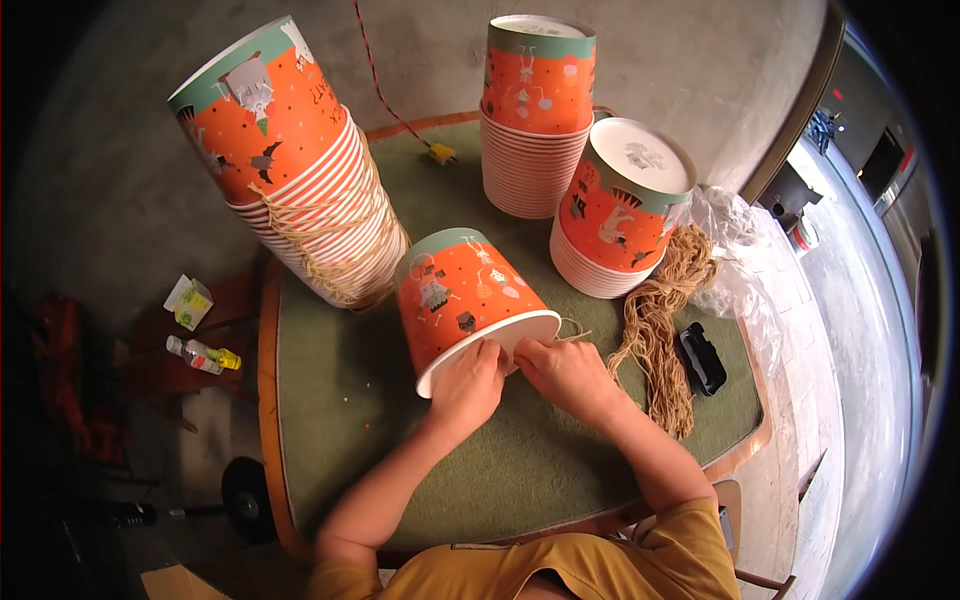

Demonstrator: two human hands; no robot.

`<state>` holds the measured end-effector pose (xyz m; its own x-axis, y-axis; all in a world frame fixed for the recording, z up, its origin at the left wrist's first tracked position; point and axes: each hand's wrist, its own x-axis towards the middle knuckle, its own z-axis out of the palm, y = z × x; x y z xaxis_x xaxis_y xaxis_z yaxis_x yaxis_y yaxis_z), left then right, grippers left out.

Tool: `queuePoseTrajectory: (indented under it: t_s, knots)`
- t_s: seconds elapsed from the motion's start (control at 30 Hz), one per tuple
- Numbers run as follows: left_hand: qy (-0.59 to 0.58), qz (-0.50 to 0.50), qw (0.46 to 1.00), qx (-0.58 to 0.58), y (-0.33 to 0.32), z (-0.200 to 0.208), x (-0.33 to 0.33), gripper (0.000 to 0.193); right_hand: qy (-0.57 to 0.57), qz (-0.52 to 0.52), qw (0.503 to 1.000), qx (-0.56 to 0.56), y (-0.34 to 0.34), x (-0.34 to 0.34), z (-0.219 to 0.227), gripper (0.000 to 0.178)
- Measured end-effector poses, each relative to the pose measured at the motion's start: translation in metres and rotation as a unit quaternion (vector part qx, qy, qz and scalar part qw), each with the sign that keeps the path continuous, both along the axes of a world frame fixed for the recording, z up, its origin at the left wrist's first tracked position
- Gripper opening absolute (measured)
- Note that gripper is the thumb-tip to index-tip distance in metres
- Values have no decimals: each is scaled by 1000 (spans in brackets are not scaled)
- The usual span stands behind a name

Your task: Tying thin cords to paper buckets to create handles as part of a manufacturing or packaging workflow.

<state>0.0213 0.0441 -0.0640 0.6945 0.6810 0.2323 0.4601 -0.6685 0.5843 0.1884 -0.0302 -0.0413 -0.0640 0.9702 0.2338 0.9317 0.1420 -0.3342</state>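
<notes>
An orange paper bucket (465, 290) with a green band and printed figures lies tilted on the green tabletop, its white-rimmed mouth facing me. My left hand (470, 380) is closed at the lower part of that mouth, its fingertips curled in and hidden. Close beside it, my right hand (565, 375) is closed in a pinch at the rim. A thin strand of tan twine (576, 328) sticks out from behind the right hand. Whatever lies between the left fingers is hidden.
Stacks of the same buckets stand at the far left (320, 215), wrapped in twine, at the back (537, 120) and right (622, 215). A hank of twine (665, 350) lies beside a black plastic case (702, 358) and clear plastic wrap (735, 260). A yellow plug (441, 154) rests at the back edge.
</notes>
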Motion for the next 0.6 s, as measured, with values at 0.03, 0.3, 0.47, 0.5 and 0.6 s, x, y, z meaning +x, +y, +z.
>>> queuePoseTrajectory:
  t_s: [0.03,0.3,0.47,0.5,0.6]
  knots:
    - [0,-1,1000,-1,-1,0,1,12,0,-1,1000,-1,0,0,1,9]
    - [-56,-1,996,-71,4,-10,1,16,315,-49,926,-201,5,-6,40,17]
    - [-23,-10,995,-92,4,-5,-2,16,293,-22,950,-105,7,-2,24,19]
    - [-17,-19,995,-93,4,-4,-3,16,350,-8,929,-122,7,-1,23,19]
    - [-51,-30,990,-129,5,5,-4,16,509,-5,836,-206,11,5,14,19]
